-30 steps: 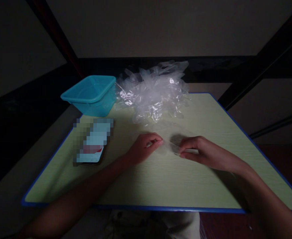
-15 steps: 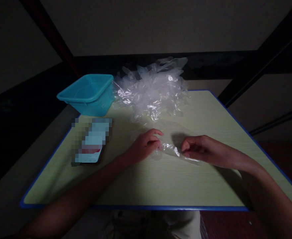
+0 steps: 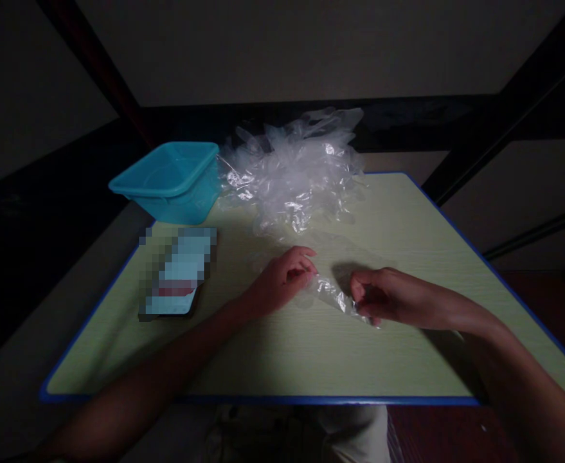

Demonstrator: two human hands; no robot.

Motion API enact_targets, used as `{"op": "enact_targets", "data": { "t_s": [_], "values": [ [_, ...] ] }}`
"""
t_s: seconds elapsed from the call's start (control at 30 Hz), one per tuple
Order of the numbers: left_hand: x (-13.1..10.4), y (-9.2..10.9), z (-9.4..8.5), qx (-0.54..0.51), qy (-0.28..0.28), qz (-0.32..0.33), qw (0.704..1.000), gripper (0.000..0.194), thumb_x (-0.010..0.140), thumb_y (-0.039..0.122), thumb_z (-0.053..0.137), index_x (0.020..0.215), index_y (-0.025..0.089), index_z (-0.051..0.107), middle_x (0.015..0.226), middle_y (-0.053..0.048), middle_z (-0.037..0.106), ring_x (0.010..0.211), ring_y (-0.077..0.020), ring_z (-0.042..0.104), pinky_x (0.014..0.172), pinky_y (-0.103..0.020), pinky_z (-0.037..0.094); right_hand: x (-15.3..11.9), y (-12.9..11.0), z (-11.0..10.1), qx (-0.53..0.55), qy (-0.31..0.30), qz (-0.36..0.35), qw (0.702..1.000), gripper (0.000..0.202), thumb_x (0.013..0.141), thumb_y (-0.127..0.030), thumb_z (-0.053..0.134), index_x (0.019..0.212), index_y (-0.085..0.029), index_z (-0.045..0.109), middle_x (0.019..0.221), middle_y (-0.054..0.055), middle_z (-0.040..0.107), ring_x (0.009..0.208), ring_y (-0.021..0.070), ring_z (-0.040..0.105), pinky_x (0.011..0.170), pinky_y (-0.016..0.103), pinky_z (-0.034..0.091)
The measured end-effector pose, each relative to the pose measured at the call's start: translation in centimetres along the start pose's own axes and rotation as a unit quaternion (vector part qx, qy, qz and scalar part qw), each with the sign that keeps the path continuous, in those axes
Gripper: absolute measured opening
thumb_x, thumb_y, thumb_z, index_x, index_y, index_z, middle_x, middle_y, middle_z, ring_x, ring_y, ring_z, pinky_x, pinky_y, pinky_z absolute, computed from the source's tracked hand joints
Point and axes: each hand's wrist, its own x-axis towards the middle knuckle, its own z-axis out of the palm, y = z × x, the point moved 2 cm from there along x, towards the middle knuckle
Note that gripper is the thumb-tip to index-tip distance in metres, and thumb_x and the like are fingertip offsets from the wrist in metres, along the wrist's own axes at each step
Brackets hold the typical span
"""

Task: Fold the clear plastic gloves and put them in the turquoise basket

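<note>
A thin, clear plastic piece (image 3: 331,293) stretches between my two hands just above the middle of the table. My left hand (image 3: 289,276) pinches its left end between thumb and fingers. Curled around the right end is my right hand (image 3: 376,296), its thumb and fingers closed on the plastic. Behind them lies a heaped pile of crinkled clear plastic gloves (image 3: 296,170), and some flat, faint film reaches from its front edge toward my hands.
A blue plastic basket (image 3: 200,196) stands at the back left, beside the pile. In front of it lies a phone (image 3: 180,276) with a lit, blurred screen. The pale table (image 3: 272,366) has a blue edge.
My right hand has shifted slightly down, and its fingers have closed more on the plastic. The piece between the hands looks narrower and tighter. My left hand has barely moved.
</note>
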Motion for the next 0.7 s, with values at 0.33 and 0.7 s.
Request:
{"op": "enact_targets", "data": {
  "t_s": [0.33, 0.7],
  "values": [
    [-0.8, 1.2, -0.4, 0.117, -0.014, 0.183, 0.976, 0.045, 0.062, 0.013, 0.062, 0.106, 0.016, 0.05, 0.115, -0.013, 0.053, 0.109, -0.0245, 0.05, 0.09, -0.037, 0.041, -0.2, -0.1, 0.0, -0.123, 0.027, -0.017, 0.992, 0.014, 0.071, -0.011, 0.051, 0.07, -0.02, 0.04, 0.062, -0.005, 0.048, 0.054, 0.008, 0.04, 0.046, 0.02, 0.032],
    [-0.9, 1.2, 0.0, 0.227, -0.089, 0.191, 0.951, 0.036, 0.058, 0.014, 0.066, 0.093, 0.017, 0.056, 0.107, -0.011, 0.057, 0.102, -0.0247, 0.054, 0.091, -0.039, 0.043, -1.1, -0.3, -1.0, -0.137, -0.014, 0.013, 0.99, 0.009, 0.072, -0.015, 0.052, 0.069, -0.02, 0.045, 0.061, -0.004, 0.048, 0.055, 0.0093, 0.043, 0.049, 0.022, 0.034]
  ]
}}
